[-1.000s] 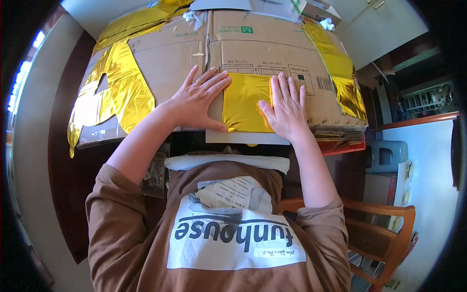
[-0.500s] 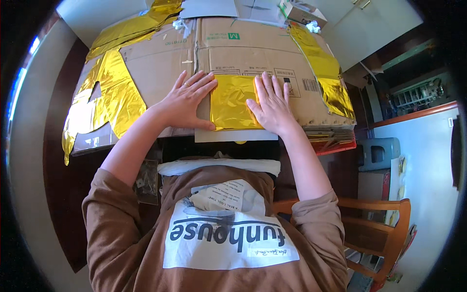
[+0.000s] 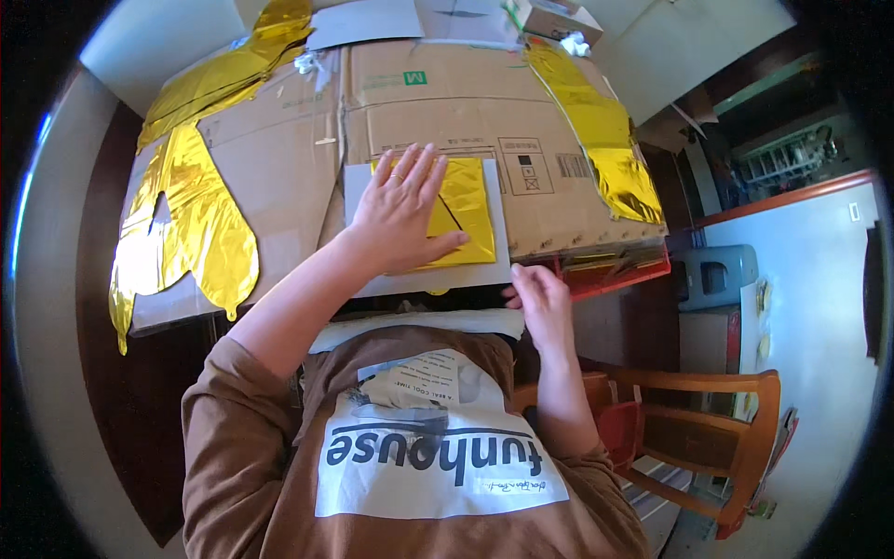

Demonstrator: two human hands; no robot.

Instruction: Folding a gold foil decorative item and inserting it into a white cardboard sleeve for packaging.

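My left hand (image 3: 400,210) lies flat, fingers stretched, on a folded piece of shiny gold foil (image 3: 470,210). Under the foil is a pale grey card sheet (image 3: 498,219), whose near edge juts past the cardboard. A thin dark diagonal line crosses the foil beside my left thumb. By the sheet's near right corner is my right hand (image 3: 545,303), off the foil, its fingers loosely bent and apart. Nothing shows between them. Part of the foil is hidden beneath my left hand.
Flattened cardboard (image 3: 447,102) covers the table. A gold foil balloon shape (image 3: 209,214) lies at left, and a gold foil strip (image 3: 596,130) at right. A red tray (image 3: 615,278) sits below the right edge. A wooden chair (image 3: 759,419) stands at near right.
My right hand has left the foil and come toward me to the sheet's corner. My left hand has shifted onto the foil. More of the grey sheet shows around the foil.
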